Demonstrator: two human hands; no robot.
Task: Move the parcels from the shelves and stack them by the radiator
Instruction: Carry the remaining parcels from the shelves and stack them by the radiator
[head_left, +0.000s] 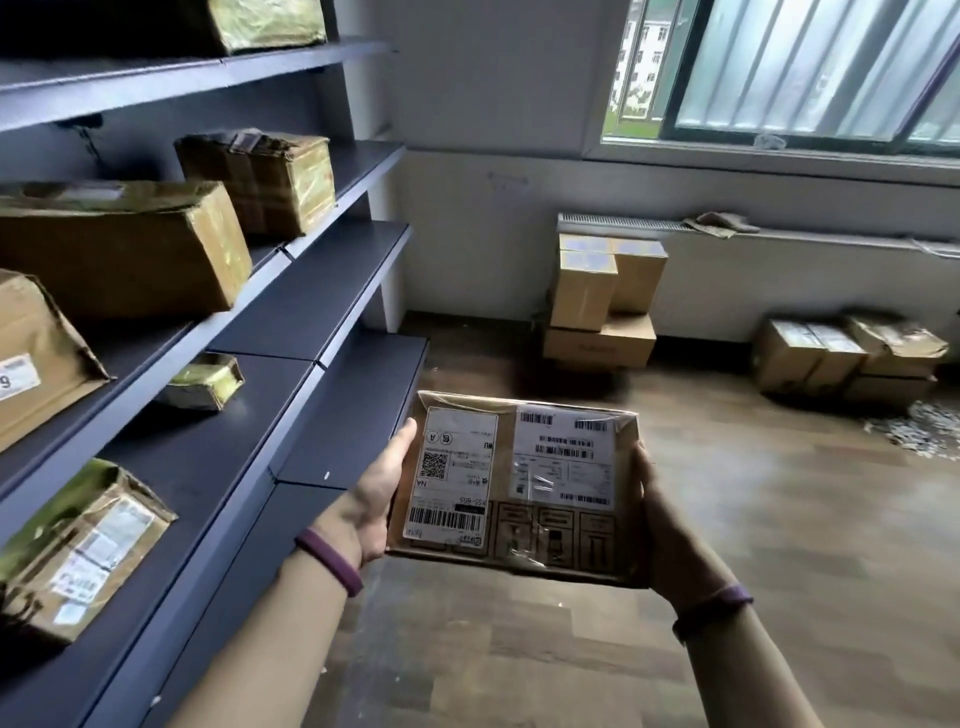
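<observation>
Flat brown cardboard parcel with two white labels (519, 488): held above the brown wood-plank floor (753, 519), just off the front edge of the dark grey metal shelves (332, 291), left hand (376, 499) clasping its left edge, right hand (662, 525) its right edge, thumbs along the edges, fingers hidden beneath. Tan cardboard boxes (597, 306) stand stacked on the floor against the long white radiator (779, 280) under the window (779, 67).
</observation>
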